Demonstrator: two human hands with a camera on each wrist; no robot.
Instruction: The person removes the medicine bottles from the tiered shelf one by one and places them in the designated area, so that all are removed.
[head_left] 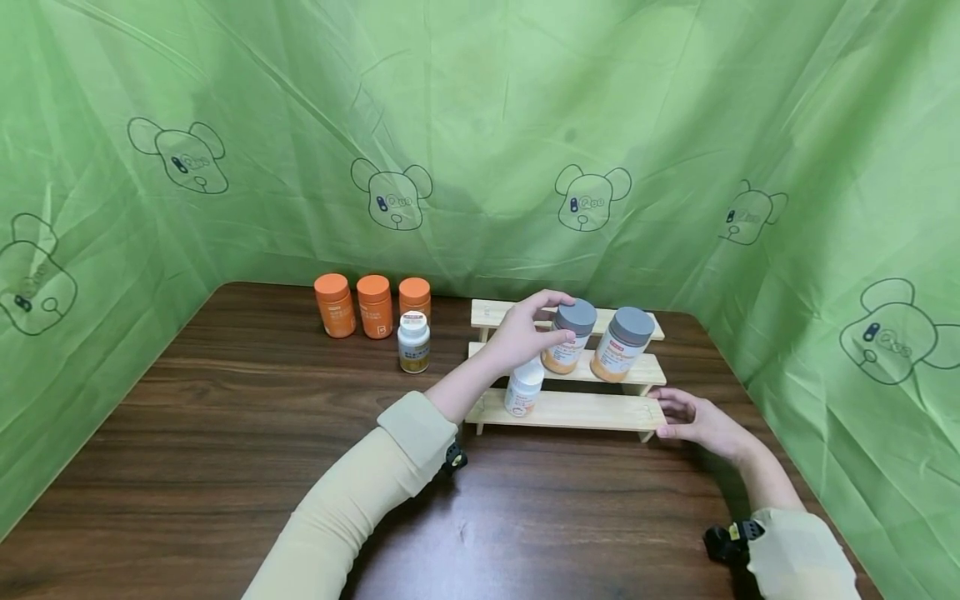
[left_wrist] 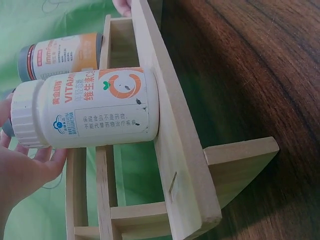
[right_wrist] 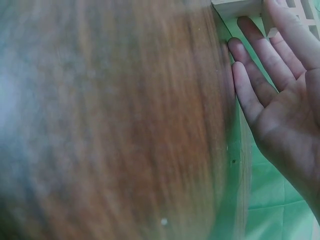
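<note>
A three-tier wooden rack (head_left: 592, 410) stands on the table. My left hand (head_left: 522, 335) holds a grey-lidded supplement bottle (head_left: 562, 357) by its upper part, at the middle tier. To its right on that tier is a second grey-lidded bottle (head_left: 617, 358). A white vitamin C bottle (head_left: 522, 393) stands on the lowest tier below my left wrist; in the left wrist view this white bottle (left_wrist: 102, 107) mostly hides the held one. My right hand (head_left: 701, 427) grips the right end of the lowest tier, thumb in front and fingers behind.
Left of the rack, orange bottles (head_left: 335, 308) form a row at the back of the table. A small white-capped bottle (head_left: 414, 346) stands in front of the rightmost one. Green cloth (head_left: 480, 142) with bear drawings hangs around the dark wood table (head_left: 247, 417).
</note>
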